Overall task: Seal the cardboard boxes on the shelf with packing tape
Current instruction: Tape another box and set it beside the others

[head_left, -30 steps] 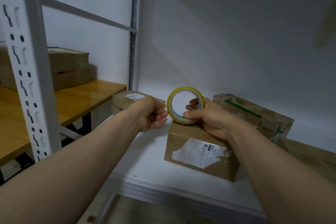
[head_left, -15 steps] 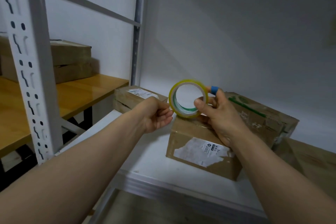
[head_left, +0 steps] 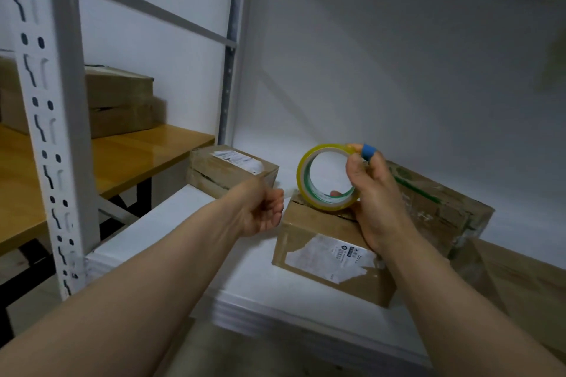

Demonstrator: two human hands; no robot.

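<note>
Gripping round yellow tape roll (head_left: 329, 177) in right hand (head_left: 378, 205) at near brown cardboard box (head_left: 330, 257), with left hand (head_left: 260, 214) curled, hold unclear; risking re-stuck tape end through weak pinch.

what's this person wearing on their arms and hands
No sleeves, gloves or watch show on either arm. The left hand wears nothing; the right hand has a blue band round one finger.

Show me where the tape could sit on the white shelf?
Bare white shelf lies left of the labelled box, in front of the far-left box, beneath the left hand. The right side is crowded with boxes.
</note>
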